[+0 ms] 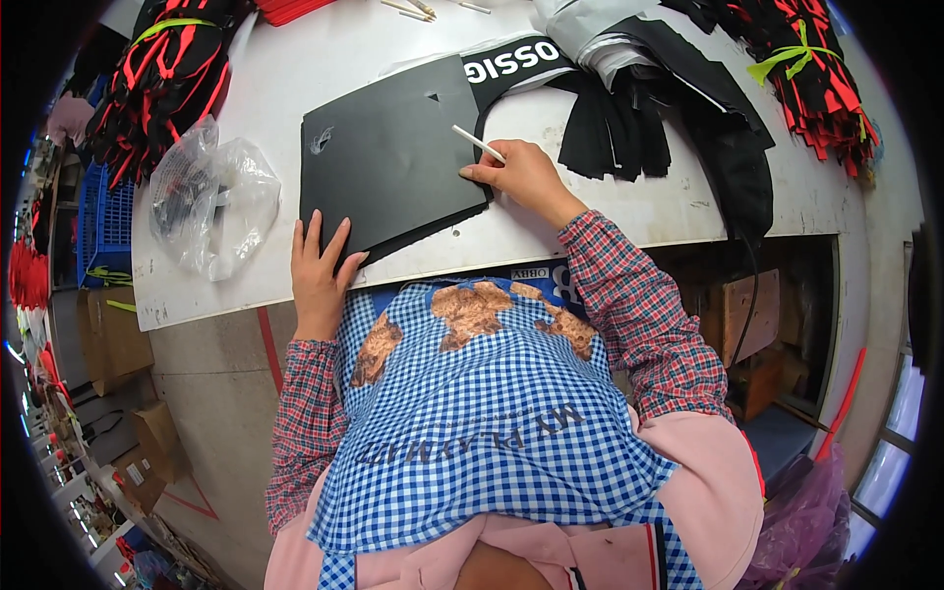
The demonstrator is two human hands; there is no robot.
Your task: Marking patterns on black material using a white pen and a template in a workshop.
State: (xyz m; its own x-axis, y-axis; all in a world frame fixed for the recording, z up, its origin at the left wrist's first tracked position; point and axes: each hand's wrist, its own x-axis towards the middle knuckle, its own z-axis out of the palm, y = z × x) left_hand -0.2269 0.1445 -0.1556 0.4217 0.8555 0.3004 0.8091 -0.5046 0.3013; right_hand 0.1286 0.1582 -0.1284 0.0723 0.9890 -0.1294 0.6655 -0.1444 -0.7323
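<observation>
A dark grey flat sheet (393,162), roughly square with a small notch near its top, lies on the white table in front of me. Black fabric peeks out below its lower edge. My left hand (323,261) rests on the sheet's lower left corner with its fingers spread. At the right edge, my right hand (521,177) pinches a thin white marking stick (479,144), its tip pointing up and left over the sheet. A black fabric strip with white lettering (521,64) runs from under the sheet toward the upper right.
Black and grey fabric pieces (678,88) lie at the right, some draping over the table edge. Red-and-black bundles with yellow-green ties stand at the far left (167,88) and far right (811,79). A clear plastic bag (216,202) sits left of the sheet. White sticks (411,10) lie at the back.
</observation>
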